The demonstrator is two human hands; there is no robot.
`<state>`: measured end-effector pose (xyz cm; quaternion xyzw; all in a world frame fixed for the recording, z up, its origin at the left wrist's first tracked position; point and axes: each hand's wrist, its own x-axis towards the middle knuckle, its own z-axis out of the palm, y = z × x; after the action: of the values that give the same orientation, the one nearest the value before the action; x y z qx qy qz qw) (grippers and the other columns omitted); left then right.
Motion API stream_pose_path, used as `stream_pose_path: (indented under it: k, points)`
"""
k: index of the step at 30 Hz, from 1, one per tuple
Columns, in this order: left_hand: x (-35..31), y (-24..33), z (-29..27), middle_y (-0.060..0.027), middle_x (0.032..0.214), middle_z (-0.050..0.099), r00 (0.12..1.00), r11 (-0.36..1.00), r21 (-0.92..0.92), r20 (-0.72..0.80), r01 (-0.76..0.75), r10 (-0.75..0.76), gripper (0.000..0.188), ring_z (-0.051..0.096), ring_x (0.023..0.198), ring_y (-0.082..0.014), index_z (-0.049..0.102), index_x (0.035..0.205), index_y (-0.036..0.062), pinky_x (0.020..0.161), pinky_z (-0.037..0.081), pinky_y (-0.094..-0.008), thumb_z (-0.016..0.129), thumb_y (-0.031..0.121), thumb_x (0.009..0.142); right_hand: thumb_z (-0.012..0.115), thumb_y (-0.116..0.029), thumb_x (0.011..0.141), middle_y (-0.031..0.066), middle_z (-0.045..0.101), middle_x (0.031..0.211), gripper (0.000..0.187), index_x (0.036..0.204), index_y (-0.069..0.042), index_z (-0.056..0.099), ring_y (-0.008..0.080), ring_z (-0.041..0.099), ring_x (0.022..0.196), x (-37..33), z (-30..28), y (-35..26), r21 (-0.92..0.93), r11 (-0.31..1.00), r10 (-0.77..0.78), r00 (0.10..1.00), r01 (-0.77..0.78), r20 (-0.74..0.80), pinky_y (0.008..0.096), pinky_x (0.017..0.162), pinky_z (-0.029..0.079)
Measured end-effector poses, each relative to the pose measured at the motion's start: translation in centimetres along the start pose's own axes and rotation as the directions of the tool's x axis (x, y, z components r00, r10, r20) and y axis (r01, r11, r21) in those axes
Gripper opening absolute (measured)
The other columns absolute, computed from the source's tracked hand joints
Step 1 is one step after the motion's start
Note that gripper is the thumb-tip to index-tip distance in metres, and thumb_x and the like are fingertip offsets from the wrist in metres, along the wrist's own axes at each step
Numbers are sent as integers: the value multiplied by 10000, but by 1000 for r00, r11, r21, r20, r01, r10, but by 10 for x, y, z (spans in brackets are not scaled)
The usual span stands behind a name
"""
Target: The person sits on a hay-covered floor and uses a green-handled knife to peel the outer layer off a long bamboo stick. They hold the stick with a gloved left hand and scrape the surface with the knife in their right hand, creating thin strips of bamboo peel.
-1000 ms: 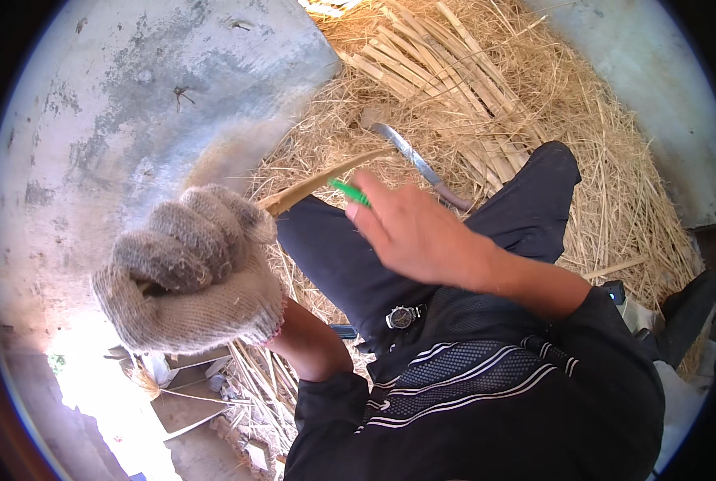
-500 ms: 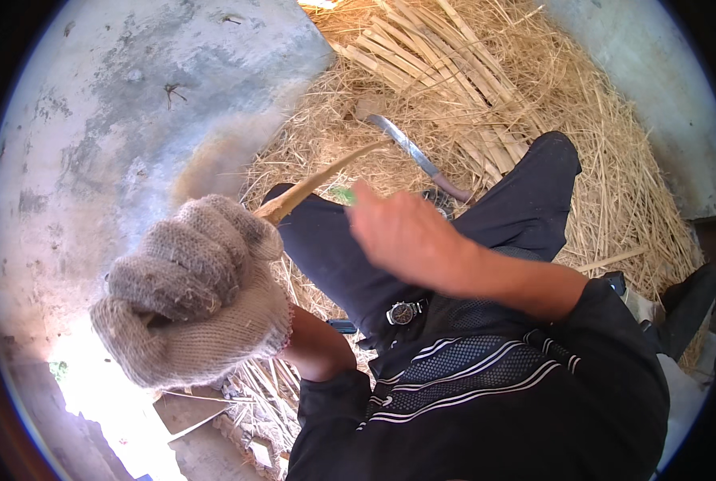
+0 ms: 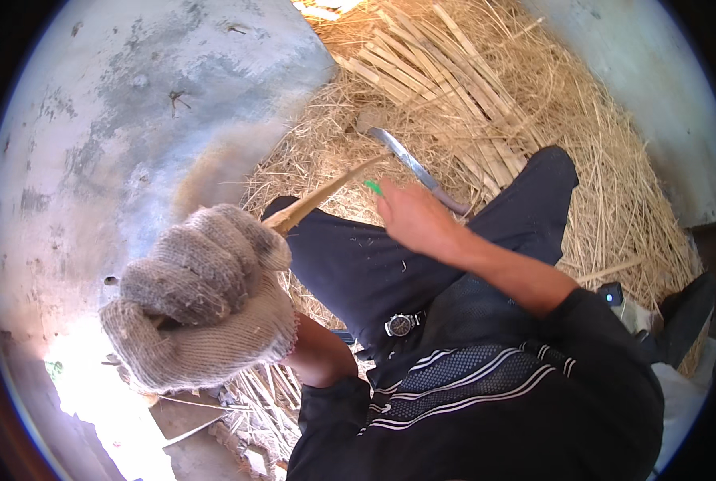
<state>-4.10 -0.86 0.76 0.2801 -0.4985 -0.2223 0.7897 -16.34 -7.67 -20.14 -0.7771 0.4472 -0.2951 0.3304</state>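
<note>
My left hand (image 3: pixel 201 297), in a grey-beige knitted glove, is closed around a tapered wooden strip (image 3: pixel 310 207). The strip points up and to the right, and its thin tip rises above my lap. My bare right hand (image 3: pixel 418 216) is just right of that tip, fingers curled around a small item whose bright green end (image 3: pixel 373 187) pokes out. The rest of that item is hidden in the fist. Beyond my right hand, a curved blade with a brown handle (image 3: pixel 410 160) lies on the straw.
Straw and fibres (image 3: pixel 606 184) cover the ground ahead and to the right. A bundle of split strips (image 3: pixel 462 80) lies on it at the far side. A pale stained wall (image 3: pixel 77 160) rises at left, another (image 3: pixel 646 88) at far right. A wristwatch (image 3: pixel 400 325) shows at my waist.
My right hand has shifted slightly right and away from the strip; the green end now shows clearly. The left hand keeps its grip on the strip, moving slightly right and lower in view.
</note>
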Motion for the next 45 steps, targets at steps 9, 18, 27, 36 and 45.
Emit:
stream_pose_path:
  k: [9,18,27,36,45]
  points:
    - [1,-4,10,28,390,225,965,995,91,-255,-35,57,417,172,303,-98,273,460,170,277,229,-262,370,262,854,530,-161,939,225,550,532,180,957,12,484,421,600,526,-18,-16,-65,38,992,-122,992,124,-43,496,475,467]
    - [3,-6,13,38,400,204,931,979,167,-325,-115,165,389,147,323,-88,248,469,185,291,209,-260,383,238,830,520,-177,944,238,552,544,207,965,25,475,436,590,515,-13,-21,-69,44,987,-154,988,154,-7,502,457,470]
    - [13,-1,-1,45,409,194,934,972,193,-304,-132,188,407,156,334,-90,234,473,199,320,232,-261,395,246,844,526,-161,935,249,546,538,220,1001,46,494,429,600,528,-5,-18,-84,61,982,-180,983,177,47,505,496,486]
    - [2,-11,20,41,402,220,960,984,149,-246,-100,135,400,184,327,-88,254,480,185,300,216,-264,410,256,841,493,-119,927,226,639,723,301,1148,83,513,403,657,662,16,-13,27,-132,985,124,985,-108,120,471,578,540]
    - [-1,-13,38,41,406,216,918,963,244,-343,-117,198,388,183,322,-89,260,473,186,307,239,-262,396,249,831,484,-191,966,267,574,584,278,1073,65,485,464,605,591,-1,1,-19,-77,996,-58,994,50,-96,531,534,472]
